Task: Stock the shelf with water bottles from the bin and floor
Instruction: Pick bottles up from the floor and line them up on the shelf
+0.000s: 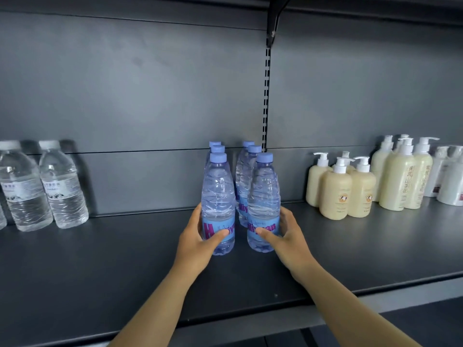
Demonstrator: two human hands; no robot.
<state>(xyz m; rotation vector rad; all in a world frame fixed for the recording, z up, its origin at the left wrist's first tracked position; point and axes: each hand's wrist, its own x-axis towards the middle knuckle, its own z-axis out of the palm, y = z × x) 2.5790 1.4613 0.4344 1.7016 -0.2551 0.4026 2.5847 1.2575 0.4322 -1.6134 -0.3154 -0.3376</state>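
— Standing upright on the dark shelf (100, 266), are they, those blue-capped ones?

— Yes. Six blue-tinted water bottles are standing in two rows of three, running from the front towards the back panel. The left hand (198, 242) is gripping the front left bottle (218, 196) low down, at its blue label, thumb lying across the front and the other fingers curling round the far side.

— And the other hand?

— The right hand (292, 240) is holding the front right bottle (263, 196) the same way: thumb pressing on the label, fingers wrapping round the right side. Both bases are sitting on the shelf, as far as I can tell.

— The bottles behind?

— The two behind the left one (215, 149) and the two behind the right one (246, 156) are standing just beside each other, untouched by either hand.

— Anything else sitting there?

— Clear white-capped water bottles (45, 186) are standing well apart at the left end. Cream pump bottles (350, 189) are grouping at the right, with white packages (451, 179) beyond them. A slotted upright (266, 96) is running up the back panel.
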